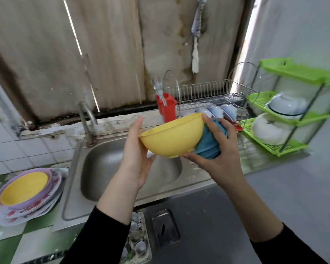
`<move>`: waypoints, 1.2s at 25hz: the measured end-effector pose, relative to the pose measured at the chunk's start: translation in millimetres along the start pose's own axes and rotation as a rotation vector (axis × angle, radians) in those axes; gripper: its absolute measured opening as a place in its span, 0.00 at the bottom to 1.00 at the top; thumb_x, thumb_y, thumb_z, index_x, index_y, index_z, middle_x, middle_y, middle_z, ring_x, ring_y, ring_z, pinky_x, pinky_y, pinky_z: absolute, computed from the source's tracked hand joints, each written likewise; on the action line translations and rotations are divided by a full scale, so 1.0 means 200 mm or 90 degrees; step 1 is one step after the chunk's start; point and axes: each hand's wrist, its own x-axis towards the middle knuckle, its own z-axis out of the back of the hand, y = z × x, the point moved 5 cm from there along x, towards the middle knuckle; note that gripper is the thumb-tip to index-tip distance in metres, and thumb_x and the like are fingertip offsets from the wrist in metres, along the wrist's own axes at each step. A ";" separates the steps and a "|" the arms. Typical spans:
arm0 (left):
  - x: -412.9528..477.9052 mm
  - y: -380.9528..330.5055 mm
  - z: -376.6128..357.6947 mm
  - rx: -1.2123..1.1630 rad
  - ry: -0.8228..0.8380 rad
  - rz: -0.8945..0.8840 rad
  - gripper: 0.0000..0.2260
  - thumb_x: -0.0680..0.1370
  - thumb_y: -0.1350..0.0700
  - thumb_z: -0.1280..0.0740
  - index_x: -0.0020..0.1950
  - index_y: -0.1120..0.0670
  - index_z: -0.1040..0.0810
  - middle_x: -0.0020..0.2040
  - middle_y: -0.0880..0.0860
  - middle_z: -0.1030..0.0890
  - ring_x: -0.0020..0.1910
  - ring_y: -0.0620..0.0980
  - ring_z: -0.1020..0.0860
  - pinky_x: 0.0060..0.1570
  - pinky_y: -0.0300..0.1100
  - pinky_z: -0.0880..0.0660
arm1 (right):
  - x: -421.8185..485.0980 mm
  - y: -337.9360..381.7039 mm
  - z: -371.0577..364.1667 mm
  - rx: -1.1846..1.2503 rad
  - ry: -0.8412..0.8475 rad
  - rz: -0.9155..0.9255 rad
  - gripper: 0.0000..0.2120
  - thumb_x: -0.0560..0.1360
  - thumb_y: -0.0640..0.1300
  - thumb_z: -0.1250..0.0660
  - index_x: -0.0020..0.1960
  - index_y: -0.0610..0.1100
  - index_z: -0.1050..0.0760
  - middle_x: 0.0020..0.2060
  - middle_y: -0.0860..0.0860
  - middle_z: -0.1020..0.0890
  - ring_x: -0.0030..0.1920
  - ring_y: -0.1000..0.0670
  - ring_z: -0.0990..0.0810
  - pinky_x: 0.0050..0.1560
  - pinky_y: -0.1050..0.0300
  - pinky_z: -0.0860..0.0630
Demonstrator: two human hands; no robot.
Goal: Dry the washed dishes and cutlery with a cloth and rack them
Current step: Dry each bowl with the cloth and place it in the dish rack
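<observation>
Looks partway done, probably nearer the middle than the end. Busy drying one piece right now: yellow bowl [171,138] held up in the air above the sink [103,168], tilted, mouth toward the upper left. Left hand [135,153] gripping the bowl at its rim, thumb up by the edge, fingers curled under the wall. Right hand [217,149] closed around a bunched blue cloth [208,143], pressing it against the bowl's outer wall on the right side. Already racked, by the look of it: several pale blue bowls [217,111] on edge in the lower tier of the wire dish rack [208,90] just behind the yellow bowl, plus cutlery [158,88] upright in the red holder [168,107] at the rack's left end. Either put away or simply stored: upturned bowls [288,105] on the green shelf [293,73] further right. Left to do, as a guess: the stack of plates [27,195] on the tabletop [36,241] left of the sink, yellow dish on top, purple and flowered ones beneath; wet or dry, impossible to tell. After that, racking the yellow bowl itself.
</observation>
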 end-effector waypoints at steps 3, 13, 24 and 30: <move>0.10 0.05 -0.17 0.082 0.119 -0.083 0.47 0.62 0.36 0.30 0.77 0.52 0.40 0.70 0.49 0.28 0.68 0.46 0.29 0.67 0.43 0.33 | 0.01 -0.12 0.11 0.052 -0.049 -0.107 0.39 0.61 0.59 0.25 0.69 0.62 0.35 0.65 0.49 0.35 0.63 0.65 0.34 0.60 0.78 0.37; 0.53 0.16 -0.87 0.578 0.379 -0.457 0.56 0.66 0.46 0.22 0.72 0.29 0.66 0.77 0.41 0.68 0.71 0.27 0.61 0.60 0.20 0.42 | 0.22 -0.55 0.56 0.182 -0.282 -0.392 0.25 0.61 0.54 0.26 0.58 0.52 0.21 0.45 0.57 0.18 0.45 0.56 0.19 0.43 0.64 0.24; 1.05 -0.22 -1.59 0.517 0.357 -0.641 0.57 0.60 0.49 0.18 0.78 0.41 0.51 0.75 0.47 0.34 0.72 0.50 0.33 0.69 0.50 0.33 | 0.85 -0.64 1.02 -0.472 -0.213 -0.261 0.54 0.61 0.60 0.22 0.78 0.57 0.49 0.63 0.47 0.34 0.60 0.49 0.29 0.59 0.51 0.27; 1.37 -0.23 -2.06 0.464 0.410 -0.556 0.59 0.55 0.47 0.16 0.79 0.43 0.47 0.67 0.46 0.27 0.63 0.51 0.25 0.63 0.51 0.27 | 1.17 -0.76 1.34 -0.601 -0.237 -0.274 0.47 0.64 0.60 0.23 0.77 0.56 0.42 0.61 0.46 0.32 0.58 0.45 0.26 0.56 0.47 0.25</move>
